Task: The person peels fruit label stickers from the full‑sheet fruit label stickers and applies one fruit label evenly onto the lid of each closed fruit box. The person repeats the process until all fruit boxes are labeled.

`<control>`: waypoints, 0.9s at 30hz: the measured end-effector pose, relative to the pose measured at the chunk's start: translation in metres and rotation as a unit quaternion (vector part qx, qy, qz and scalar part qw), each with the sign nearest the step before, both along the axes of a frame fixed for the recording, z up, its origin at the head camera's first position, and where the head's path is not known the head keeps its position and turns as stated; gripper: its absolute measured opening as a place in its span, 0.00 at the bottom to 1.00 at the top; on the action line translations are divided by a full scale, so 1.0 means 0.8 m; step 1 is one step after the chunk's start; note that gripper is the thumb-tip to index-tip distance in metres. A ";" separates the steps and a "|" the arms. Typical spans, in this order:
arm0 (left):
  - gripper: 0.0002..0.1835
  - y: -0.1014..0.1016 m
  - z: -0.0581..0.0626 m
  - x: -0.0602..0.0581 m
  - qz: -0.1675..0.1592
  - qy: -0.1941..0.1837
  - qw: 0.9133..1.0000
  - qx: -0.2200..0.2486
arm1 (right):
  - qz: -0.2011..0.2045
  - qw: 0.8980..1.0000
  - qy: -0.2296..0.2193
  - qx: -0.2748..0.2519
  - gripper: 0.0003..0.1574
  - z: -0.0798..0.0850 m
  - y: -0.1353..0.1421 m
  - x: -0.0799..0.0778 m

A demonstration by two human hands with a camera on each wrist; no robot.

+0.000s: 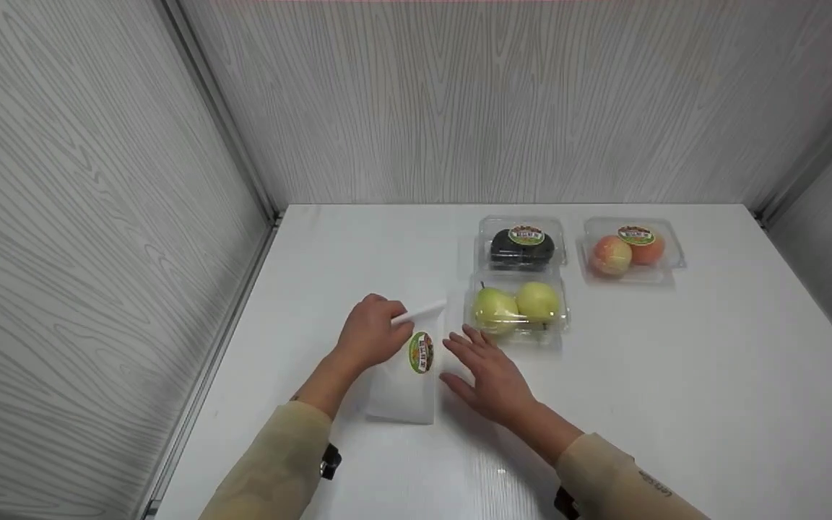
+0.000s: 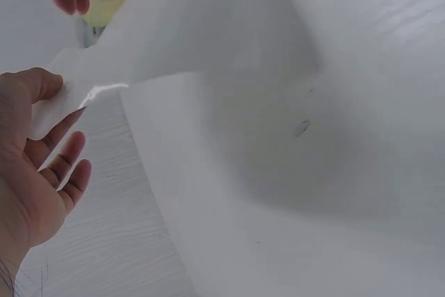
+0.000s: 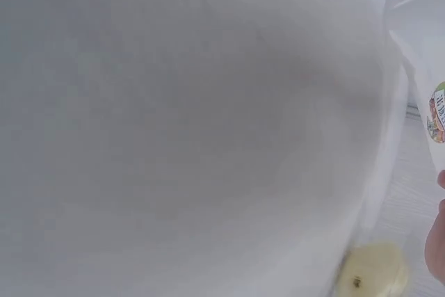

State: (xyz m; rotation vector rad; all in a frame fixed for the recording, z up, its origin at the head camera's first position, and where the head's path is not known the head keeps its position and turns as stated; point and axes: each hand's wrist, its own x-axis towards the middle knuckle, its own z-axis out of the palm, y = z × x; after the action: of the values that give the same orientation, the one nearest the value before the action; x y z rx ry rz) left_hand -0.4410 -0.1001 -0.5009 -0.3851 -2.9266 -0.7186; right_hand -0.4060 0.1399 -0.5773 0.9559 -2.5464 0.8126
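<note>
My left hand [image 1: 373, 331] pinches the upper edge of a white paper sheet [image 1: 401, 396], which is curled back there. In the left wrist view the pinch between thumb and finger shows on the sheet's glossy corner [image 2: 66, 92]. A colourful oval label [image 1: 422, 352] sits on the sheet, to the right of that hand. My right hand [image 1: 490, 377] hovers just right of the label with fingers spread and holds nothing. Close beyond its fingertips, a clear plastic box [image 1: 564, 318] holds two yellow-green pears [image 1: 538, 302]. The right wrist view catches only part of the label [image 3: 437, 113].
Behind the pears stands a clear box [image 1: 484, 225] with dark fruit and an oval label [image 1: 526, 235] on its lid. Farther right, another labelled clear box [image 1: 672, 253] contains two reddish-orange fruits [image 1: 612, 256]. Wood-grain panels [image 1: 474, 101] border the white table [image 1: 676, 390] at the back and sides.
</note>
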 end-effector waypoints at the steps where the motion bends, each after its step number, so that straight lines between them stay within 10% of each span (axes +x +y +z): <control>1: 0.10 0.000 0.006 -0.001 0.000 0.007 1.000 0.006 | -0.003 1.000 0.006 -0.009 0.34 0.003 0.001 -0.001; 10: 0.10 0.013 0.048 -0.009 -0.005 0.042 0.998 0.037 | -0.026 0.996 0.063 -0.049 0.32 0.033 0.010 -0.014; 27: 0.09 0.053 0.069 -0.014 -0.018 0.019 0.993 0.117 | -0.048 0.986 0.140 -0.083 0.25 0.071 0.015 -0.040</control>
State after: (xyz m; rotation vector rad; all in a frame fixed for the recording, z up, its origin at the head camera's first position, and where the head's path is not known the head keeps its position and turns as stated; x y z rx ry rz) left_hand -0.4521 -0.0581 -0.4461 -0.4241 -2.7635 -1.0323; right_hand -0.4382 0.1522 -0.5206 0.8233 -2.2292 0.7870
